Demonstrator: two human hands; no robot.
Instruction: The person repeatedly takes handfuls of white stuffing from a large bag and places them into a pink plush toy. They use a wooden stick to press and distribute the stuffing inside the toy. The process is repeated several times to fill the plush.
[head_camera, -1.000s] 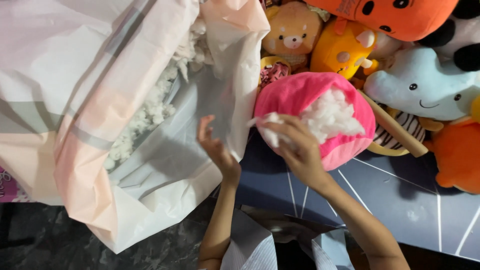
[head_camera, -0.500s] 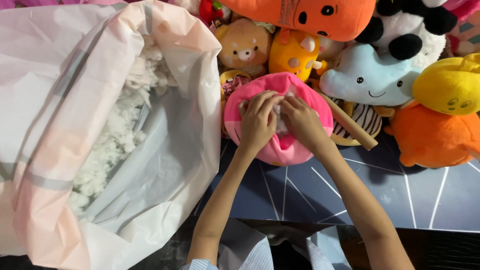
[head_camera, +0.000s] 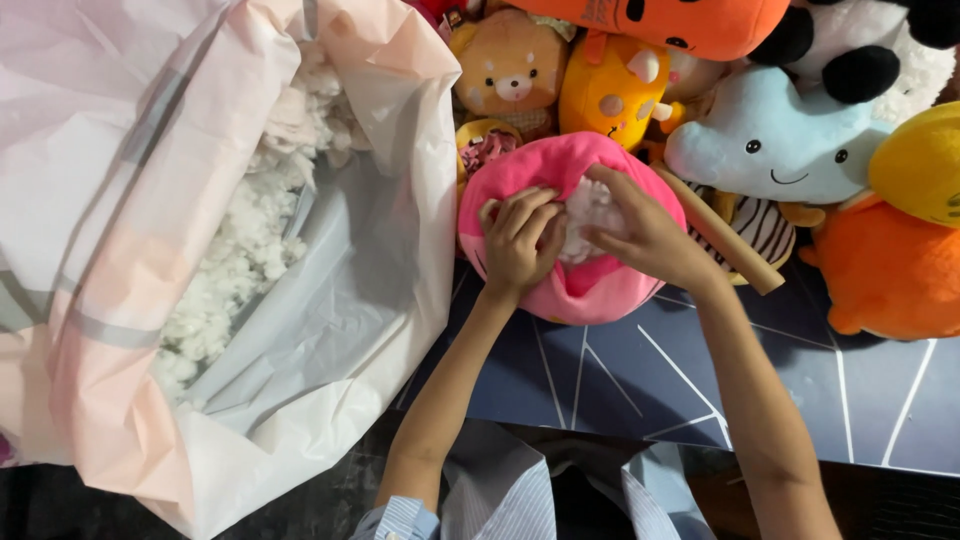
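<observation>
1. To my left a big pale plastic bag (head_camera: 330, 330) lies open, its mouth folded back, with loose white stuffing (head_camera: 250, 250) heaped inside; its near edge comes just beside the pink plush shell (head_camera: 590, 290) I am working on.
2. Behind the shell a crowd of soft toys is packed close – a tan bear (head_camera: 512, 72), a yellow-orange toy (head_camera: 612, 95), a large orange one (head_camera: 690, 22) above them, a pale blue toy (head_camera: 775, 150) with a small smile, and a round orange one (head_camera: 890, 270) at the right.
3. A brown cardboard tube (head_camera: 720, 235) slants out from under my right wrist, touching the shell's right side.
4. The shell sits on a dark blue surface with thin white lines (head_camera: 620, 380), right in front of me, its opening turned up and a wad of white filling (head_camera: 590, 210) showing in it.
5. My left hand (head_camera: 520, 240) rests on the shell's left half, fingers curled down and pinching the rim of the opening.
6. My right hand (head_camera: 645, 235) reaches in from the right – fingers half bent, tips pressed onto the white filling, gripping nothing that I can make out
</observation>
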